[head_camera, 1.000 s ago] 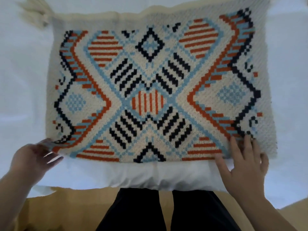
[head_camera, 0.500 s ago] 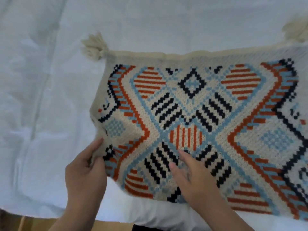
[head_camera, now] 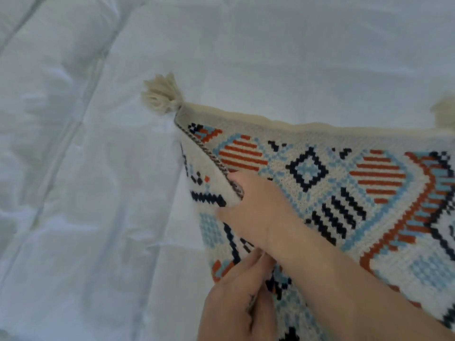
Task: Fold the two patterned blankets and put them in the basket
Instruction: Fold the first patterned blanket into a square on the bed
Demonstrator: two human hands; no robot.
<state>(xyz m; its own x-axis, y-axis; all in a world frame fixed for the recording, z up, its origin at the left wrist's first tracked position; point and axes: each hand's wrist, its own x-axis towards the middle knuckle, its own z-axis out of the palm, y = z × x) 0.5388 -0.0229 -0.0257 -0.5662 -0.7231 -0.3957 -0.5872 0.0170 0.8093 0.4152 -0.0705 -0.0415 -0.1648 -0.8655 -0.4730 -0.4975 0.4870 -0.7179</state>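
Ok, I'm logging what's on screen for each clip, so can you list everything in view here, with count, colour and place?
blanket: one, cream with orange, light blue and navy pattern, lying on the bedding at centre right, its left edge lifted.
tassels: two, cream; one at the blanket's far left corner, one at the right frame edge.
bedding: one, white, quilted, filling the background.
left hand: one, bottom centre, grip on the blanket's near left edge.
right hand: one, centre, grip on the lifted left edge.
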